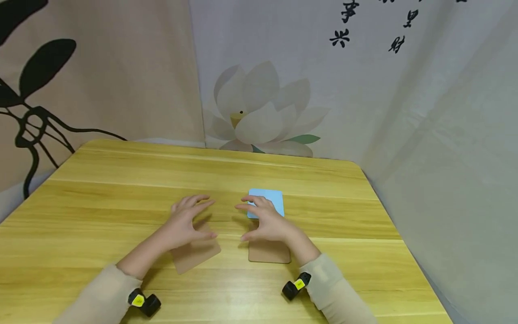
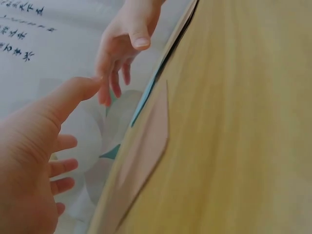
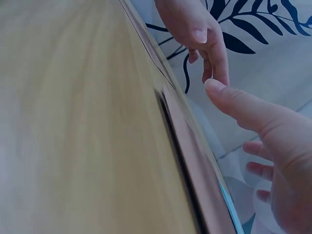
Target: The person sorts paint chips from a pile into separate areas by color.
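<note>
In the head view my left hand (image 1: 187,224) is over a flat brown square piece (image 1: 197,257) that lies at an angle on the table. Its thumb and fingers are spread apart with nothing between them. My right hand (image 1: 268,221) faces it, also holding nothing, above a second brown square piece (image 1: 269,252). That one looks thicker in the right wrist view, with a dark edge (image 3: 183,163). Just beyond it lies a light blue square piece (image 1: 272,200), partly covered by the right fingers. What the pieces are made of I cannot tell.
The wooden table (image 1: 340,270) ends at a far edge before a curtain (image 1: 425,112) printed with a lotus and black characters. Another printed curtain (image 1: 133,67) hangs at the left. Black wrist cameras sit on both sleeves, one on the left (image 1: 144,303) and one on the right (image 1: 296,286).
</note>
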Demonstrator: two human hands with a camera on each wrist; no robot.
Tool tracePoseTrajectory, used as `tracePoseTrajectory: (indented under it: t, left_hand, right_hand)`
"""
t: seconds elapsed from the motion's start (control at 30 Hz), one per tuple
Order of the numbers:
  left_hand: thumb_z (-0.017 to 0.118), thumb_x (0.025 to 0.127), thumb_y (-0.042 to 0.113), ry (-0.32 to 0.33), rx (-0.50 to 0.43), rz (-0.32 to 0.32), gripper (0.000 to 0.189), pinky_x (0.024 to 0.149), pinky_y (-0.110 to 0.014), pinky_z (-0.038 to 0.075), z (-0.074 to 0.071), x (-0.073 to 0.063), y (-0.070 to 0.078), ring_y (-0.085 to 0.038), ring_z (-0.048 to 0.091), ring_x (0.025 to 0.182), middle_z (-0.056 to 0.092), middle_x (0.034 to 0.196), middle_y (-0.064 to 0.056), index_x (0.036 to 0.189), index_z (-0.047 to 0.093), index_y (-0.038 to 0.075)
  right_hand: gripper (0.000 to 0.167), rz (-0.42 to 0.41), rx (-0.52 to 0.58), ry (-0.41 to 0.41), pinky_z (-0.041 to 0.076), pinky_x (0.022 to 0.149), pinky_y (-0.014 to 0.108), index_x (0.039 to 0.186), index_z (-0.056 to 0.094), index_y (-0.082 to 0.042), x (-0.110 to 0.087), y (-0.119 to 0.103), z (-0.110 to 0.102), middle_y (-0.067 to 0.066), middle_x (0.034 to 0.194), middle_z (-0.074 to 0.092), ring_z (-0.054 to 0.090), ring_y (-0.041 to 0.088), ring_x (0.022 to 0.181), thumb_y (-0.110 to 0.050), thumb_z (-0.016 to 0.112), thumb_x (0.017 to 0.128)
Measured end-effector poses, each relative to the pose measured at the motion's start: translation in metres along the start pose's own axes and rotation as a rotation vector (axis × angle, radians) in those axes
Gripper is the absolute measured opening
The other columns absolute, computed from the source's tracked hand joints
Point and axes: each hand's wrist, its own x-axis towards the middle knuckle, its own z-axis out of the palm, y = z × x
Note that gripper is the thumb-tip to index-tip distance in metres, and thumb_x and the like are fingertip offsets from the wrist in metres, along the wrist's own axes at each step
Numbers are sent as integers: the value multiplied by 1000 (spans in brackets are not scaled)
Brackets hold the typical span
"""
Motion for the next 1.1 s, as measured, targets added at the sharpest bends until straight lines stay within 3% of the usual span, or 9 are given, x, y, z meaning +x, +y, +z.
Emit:
tracePoseTrajectory:
  t: [0.33, 0.8, 1.1]
  left_hand:
    - [85, 67, 46, 31, 8, -37, 85, 92, -62, 21, -9, -30, -3, -38, 33, 126, 46, 137, -16, 133, 55, 2]
    - [76, 66, 64, -8, 61, -59, 95, 91, -63, 21, -11, -66, -15, -41, 34, 123, 47, 133, -18, 133, 54, 1]
    - [71, 66, 71, -56, 142, -33, 99, 90, -65, 24, -13, -80, -9, -45, 37, 120, 45, 134, -23, 131, 55, -2]
  right_hand:
    - [80, -49, -32, -61, 16, 109, 52, 140, 47, -21, 17, -19, 14, 8, 149, 32, 23, 25, 137, -48, 80, 73]
    - [91, -54, -76, -174, 19, 109, 51, 147, 39, -24, 35, -35, 33, 1, 154, 26, 21, 22, 140, -56, 78, 71]
    - [93, -57, -133, -245, 17, 110, 51, 150, 34, -28, 46, -44, 42, -3, 156, 22, 16, 18, 142, -62, 73, 72]
